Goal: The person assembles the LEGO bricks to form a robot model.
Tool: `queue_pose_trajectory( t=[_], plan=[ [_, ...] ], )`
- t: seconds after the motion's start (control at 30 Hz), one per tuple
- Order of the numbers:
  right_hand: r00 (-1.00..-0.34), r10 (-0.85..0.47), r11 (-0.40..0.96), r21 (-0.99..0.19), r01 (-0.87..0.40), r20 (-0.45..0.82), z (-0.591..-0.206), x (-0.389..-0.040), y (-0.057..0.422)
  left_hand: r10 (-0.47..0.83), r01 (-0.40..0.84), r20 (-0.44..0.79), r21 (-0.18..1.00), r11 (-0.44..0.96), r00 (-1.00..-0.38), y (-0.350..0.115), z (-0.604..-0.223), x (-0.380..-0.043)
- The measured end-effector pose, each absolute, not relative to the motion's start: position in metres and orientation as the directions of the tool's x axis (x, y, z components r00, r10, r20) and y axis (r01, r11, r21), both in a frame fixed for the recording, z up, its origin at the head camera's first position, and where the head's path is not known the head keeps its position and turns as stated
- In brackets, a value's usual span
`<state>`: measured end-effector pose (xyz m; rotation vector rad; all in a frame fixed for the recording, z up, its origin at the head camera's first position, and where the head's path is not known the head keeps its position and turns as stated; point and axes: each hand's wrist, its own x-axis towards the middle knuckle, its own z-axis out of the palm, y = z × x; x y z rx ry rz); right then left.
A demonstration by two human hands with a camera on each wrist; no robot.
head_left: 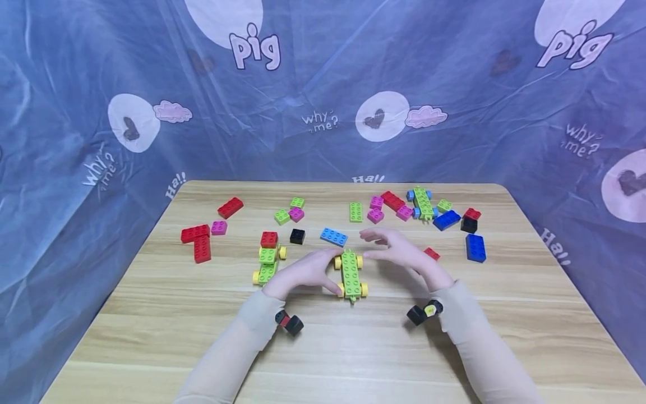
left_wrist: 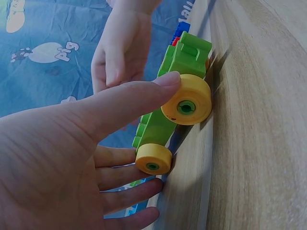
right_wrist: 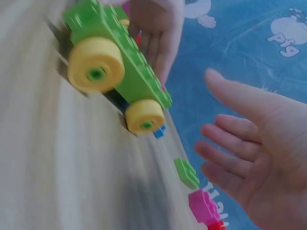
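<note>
Head: lime-green studded plastic car base with yellow wheels (head_left: 350,275) sits wheels-down around frame centre, on pale wood-grain worktop (head_left: 343,359). Left hand (head_left: 309,270) arches along its left side, thumb and fingertips at the left wheels; grip released, nothing clasped. Right hand (head_left: 398,248) just right of the base, fingers loose, grip also released, some room between it and the wheels. Light-blue eight-stud plastic brick (head_left: 333,237) just above the base; green yellow-wheeled plastic car with a red brick on top (head_left: 267,274) beside the left wrist. Wood surface runs below the base to the bottom frame edge, between both forearms. Far worktop edge crosses above centre, against blue printed fabric (head_left: 303,78); side edges slant outward going down.

Left wrist: base centre-right, thumb tip over the nearer yellow wheel (left_wrist: 194,105), other fingers extended by the farther one. Worktop fills the right side.

Right wrist: base upper left, right hand at right, gap between. Lime-green plastic brick (right_wrist: 186,173) and pink plastic brick (right_wrist: 204,207) lower centre, near the worktop edge.
</note>
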<state>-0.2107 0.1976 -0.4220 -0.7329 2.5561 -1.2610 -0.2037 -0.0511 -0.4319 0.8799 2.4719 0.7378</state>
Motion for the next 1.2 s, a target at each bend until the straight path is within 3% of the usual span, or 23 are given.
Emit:
queue_pose_trajectory(
  t=[0.23, 0.43, 1.2],
  plan=[
    [-0.932, -0.347, 0.513, -0.81, -0.285, 0.108, -0.419, -0.236, 0.212, 0.67, 0.455, -0.198, 0.596, 0.661, -0.715, -0.052, -0.432, -0.204],
    [-0.976, -0.195, 0.573, -0.797, -0.191, 0.094, -0.418, -0.251, 0.217, 0.671, 0.454, -0.195, 0.6, 0.658, -0.715, -0.054, -0.433, -0.204],
    [-0.987, -0.15, 0.685, -0.725, -0.063, -0.055, -0.43, -0.294, 0.218, 0.673, 0.454, -0.194, 0.604, 0.655, -0.714, -0.053, -0.43, -0.201]
  ],
)
